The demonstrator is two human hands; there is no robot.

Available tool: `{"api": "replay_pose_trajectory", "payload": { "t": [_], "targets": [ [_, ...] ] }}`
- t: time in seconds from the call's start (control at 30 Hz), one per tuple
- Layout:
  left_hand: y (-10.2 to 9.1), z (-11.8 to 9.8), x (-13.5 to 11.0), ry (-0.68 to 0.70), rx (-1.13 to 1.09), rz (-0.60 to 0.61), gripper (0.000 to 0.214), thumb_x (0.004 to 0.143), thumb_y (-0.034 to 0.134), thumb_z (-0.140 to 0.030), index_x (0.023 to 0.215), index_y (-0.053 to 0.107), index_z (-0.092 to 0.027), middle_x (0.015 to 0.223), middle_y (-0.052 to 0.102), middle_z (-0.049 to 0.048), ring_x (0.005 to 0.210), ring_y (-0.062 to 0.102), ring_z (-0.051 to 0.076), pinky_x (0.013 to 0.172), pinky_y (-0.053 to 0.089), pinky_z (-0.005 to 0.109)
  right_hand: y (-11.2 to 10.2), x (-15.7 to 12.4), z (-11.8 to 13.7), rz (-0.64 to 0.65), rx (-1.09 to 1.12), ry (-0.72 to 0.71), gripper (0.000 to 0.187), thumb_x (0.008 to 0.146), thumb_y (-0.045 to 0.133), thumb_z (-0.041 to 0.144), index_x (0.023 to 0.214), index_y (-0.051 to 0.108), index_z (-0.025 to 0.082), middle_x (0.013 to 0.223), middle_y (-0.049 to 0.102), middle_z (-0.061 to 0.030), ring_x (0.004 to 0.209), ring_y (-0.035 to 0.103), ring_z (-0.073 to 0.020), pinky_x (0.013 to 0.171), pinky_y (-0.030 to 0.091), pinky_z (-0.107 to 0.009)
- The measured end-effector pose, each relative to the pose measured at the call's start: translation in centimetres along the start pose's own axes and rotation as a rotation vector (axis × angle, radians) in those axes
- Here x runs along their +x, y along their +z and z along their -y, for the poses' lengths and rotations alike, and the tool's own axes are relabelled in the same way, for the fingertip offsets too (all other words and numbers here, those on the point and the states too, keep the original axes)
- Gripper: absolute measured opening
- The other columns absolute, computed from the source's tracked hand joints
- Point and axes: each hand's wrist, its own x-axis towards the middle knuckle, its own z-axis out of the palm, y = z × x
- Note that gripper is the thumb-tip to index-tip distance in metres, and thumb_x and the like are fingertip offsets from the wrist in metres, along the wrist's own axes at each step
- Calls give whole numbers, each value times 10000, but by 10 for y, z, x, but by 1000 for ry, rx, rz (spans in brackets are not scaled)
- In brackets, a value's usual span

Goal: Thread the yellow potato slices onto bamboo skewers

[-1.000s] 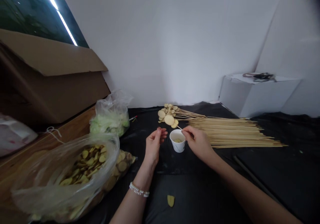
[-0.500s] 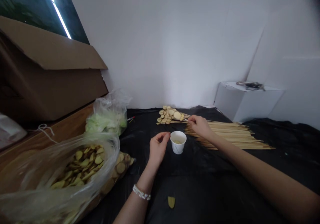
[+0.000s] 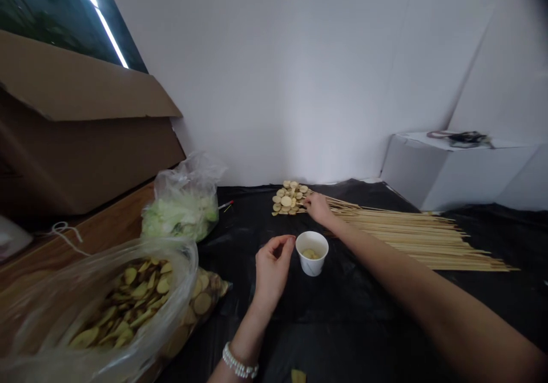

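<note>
My right hand (image 3: 317, 208) pinches the thin wooden skewer beside a cluster of skewered potato slices (image 3: 286, 201) at the back. The slices are pale and round, and the skewer's shaft is mostly hidden by my fingers. My left hand (image 3: 273, 266) is closed, thumb and forefinger together, with its tips at the left rim of a white paper cup (image 3: 312, 265). Whether anything small is between those fingertips I cannot make out. Inside the cup lie pale pieces (image 3: 310, 253). Bare wooden skewers (image 3: 411, 234) lie in a wide bundle under and beyond my right forearm.
An open plastic bag of potato slices (image 3: 137, 297) stands at the left, with a bag of pale green leaves (image 3: 180, 212) behind it. A cardboard box (image 3: 85, 143), a white box (image 3: 432, 172) and a red-tipped pen (image 3: 226, 204) surround the black sheet (image 3: 342, 326). One loose slice (image 3: 298, 376) lies in front.
My right hand has moved left and brought the skewer of slices down onto the cluster. My left hand stays by the cup. The view has shifted slightly.
</note>
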Motion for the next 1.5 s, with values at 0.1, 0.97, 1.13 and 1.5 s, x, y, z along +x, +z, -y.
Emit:
{"api": "replay_pose_trajectory", "payload": {
  "t": [0.1,0.97,1.13,1.5],
  "targets": [
    [-1,1,1,3,-12,-10,255,776,623,-389,850,736,-173,846,723,84,778,647,205,722,490,295,11,4,2,23,-28,8,276,839,469,133,929,729,146,957,699,-115,930,602,-199,858,392,-260],
    [8,-6,-6,360,355,105,187,801,597,-347,851,740,-237,1018,674,75,949,620,232,897,442,373,-116,-130,-144,126,-109,49,236,710,507,117,796,721,168,824,715,-42,742,609,-145,678,393,-209],
    [7,-4,-5,378,385,106,193,806,590,-355,848,733,-232,1019,670,75,944,622,231,885,453,371,-112,-146,-146,178,-103,42,221,687,513,108,753,716,165,772,708,-45,713,599,-154,660,386,-220],
    [8,-5,-5,381,391,99,186,809,591,-344,847,732,-228,1018,674,66,940,626,224,875,455,355,-104,-147,-126,173,-60,-18,202,699,506,119,761,691,171,788,687,-41,721,579,-145,643,364,-218]
  ]
}}
